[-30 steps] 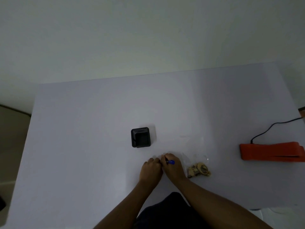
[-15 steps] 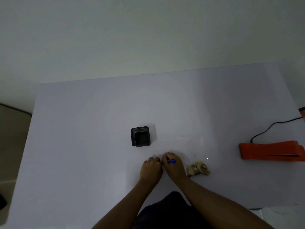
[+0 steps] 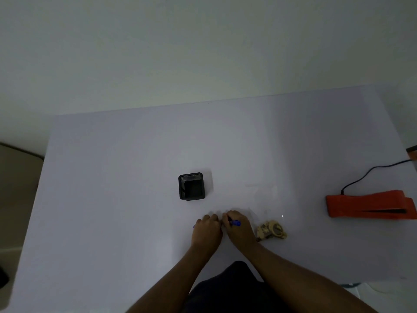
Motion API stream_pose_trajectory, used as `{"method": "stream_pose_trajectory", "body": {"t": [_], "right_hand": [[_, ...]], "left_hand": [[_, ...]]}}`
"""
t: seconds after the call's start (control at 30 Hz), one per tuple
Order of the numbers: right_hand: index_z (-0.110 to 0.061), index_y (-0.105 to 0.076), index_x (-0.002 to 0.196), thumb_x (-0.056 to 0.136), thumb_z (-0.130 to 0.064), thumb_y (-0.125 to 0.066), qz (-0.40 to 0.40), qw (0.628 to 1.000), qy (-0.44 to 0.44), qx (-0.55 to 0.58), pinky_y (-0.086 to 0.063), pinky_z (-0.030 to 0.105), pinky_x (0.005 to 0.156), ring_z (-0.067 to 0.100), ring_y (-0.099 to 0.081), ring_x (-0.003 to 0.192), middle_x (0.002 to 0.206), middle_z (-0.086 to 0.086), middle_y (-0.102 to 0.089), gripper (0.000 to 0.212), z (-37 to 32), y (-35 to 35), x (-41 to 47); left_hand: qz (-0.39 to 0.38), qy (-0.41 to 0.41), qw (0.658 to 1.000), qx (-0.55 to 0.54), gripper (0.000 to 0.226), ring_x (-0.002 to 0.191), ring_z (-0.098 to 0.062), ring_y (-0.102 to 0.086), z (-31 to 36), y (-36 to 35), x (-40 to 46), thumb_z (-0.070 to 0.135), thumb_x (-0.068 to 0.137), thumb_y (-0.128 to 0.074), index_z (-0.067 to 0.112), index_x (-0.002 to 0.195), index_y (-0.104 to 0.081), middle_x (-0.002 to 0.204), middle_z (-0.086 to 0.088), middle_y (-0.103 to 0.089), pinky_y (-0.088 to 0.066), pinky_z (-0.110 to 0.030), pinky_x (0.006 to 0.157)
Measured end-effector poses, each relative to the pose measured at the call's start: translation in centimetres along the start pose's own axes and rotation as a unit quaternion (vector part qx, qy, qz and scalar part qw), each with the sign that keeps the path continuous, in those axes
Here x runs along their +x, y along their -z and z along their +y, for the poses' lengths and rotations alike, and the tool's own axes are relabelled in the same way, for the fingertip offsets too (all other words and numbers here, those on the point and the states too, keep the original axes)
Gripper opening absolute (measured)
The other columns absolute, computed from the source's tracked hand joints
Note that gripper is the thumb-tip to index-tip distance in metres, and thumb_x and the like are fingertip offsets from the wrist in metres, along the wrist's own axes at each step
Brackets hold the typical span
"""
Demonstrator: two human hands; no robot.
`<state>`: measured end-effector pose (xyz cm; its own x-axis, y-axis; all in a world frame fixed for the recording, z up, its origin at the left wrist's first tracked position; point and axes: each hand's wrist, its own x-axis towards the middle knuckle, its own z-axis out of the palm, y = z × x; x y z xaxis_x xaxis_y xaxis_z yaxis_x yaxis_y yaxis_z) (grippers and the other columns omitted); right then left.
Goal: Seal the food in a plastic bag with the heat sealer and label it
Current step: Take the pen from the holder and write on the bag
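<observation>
Right hand (image 3: 238, 229) grips a blue pen (image 3: 234, 222); left hand (image 3: 207, 231), fingers curled, touches it, its hold unclear; bagged food (image 3: 271, 230) just right; orange heat sealer (image 3: 370, 203) well apart

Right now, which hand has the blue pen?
The right hand, beside the bagged food, grips the blue pen; its blue end shows above the knuckles. The left hand is curled close against it; what it holds is hidden.

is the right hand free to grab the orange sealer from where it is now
Probably not straight away. The right hand is gripping a blue pen beside the left hand. The table between it and the orange sealer looks bare, apart from the food.
</observation>
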<state>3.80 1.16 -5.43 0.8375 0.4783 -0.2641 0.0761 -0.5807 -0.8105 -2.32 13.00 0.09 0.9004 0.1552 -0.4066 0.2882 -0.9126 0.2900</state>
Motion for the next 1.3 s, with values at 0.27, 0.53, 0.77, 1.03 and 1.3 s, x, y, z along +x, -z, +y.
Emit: {"method": "stream_pose_trajectory", "body": {"t": [0.27,0.53,0.77,1.03,1.3], "right_hand": [[-0.005,-0.056,0.067,0.099,-0.01,-0.055,0.015,1.0,-0.009,0.0,-0.046,0.026,0.058,0.019,-0.055,0.057,0.064,0.009,-0.057,0.032,0.2,0.1,-0.2],[-0.01,-0.058,0.07,0.1,-0.014,-0.054,-0.015,1.0,-0.021,-0.016,-0.039,0.01,0.059,0.003,-0.049,0.055,0.064,-0.003,-0.052,0.03,-0.7,-0.4,-0.3],[-0.004,-0.062,0.075,0.1,-0.017,-0.053,-0.031,0.999,-0.032,0.0,-0.051,0.032,0.064,0.019,-0.059,0.062,0.07,0.009,-0.062,0.03,-0.3,-0.4,-0.2],[-0.007,-0.058,0.071,0.1,-0.017,-0.054,-0.012,0.999,-0.029,0.006,-0.045,0.021,0.06,0.014,-0.055,0.06,0.068,0.005,-0.058,0.03,-0.3,-0.3,-0.7],[-0.006,-0.061,0.075,0.094,-0.044,-0.041,-0.002,1.0,-0.005,0.028,-0.053,0.034,0.065,0.016,-0.059,0.062,0.069,0.007,-0.062,0.047,0.4,-0.6,-0.7]], "left_hand": [[-0.005,0.0,1.0,0.02,0.022,0.096,-0.02,-0.058,0.1,-0.2,-0.2,0.015,0.098,-0.046,0.013,0.106,-0.067,0.107,-0.004,-0.064,-0.048,-0.032,0.083],[-0.022,-0.002,0.998,0.056,0.018,0.099,-0.022,-0.059,0.2,-0.1,-0.1,0.017,0.098,-0.049,0.011,0.109,-0.063,0.109,-0.007,-0.064,-0.046,-0.036,0.089],[-0.019,-0.001,0.998,0.053,0.021,0.1,-0.023,-0.059,0.3,-0.2,-0.4,0.017,0.097,-0.049,0.011,0.111,-0.063,0.111,-0.006,-0.064,-0.048,-0.036,0.088],[-0.014,-0.002,0.999,0.053,0.021,0.099,-0.022,-0.059,0.5,0.1,-0.6,0.017,0.097,-0.049,0.012,0.111,-0.063,0.11,-0.006,-0.065,-0.048,-0.036,0.087],[-0.02,0.0,0.998,0.061,0.02,0.097,-0.023,-0.059,0.5,0.1,-0.6,0.016,0.096,-0.048,0.012,0.109,-0.063,0.108,-0.007,-0.064,-0.047,-0.037,0.086]]}}
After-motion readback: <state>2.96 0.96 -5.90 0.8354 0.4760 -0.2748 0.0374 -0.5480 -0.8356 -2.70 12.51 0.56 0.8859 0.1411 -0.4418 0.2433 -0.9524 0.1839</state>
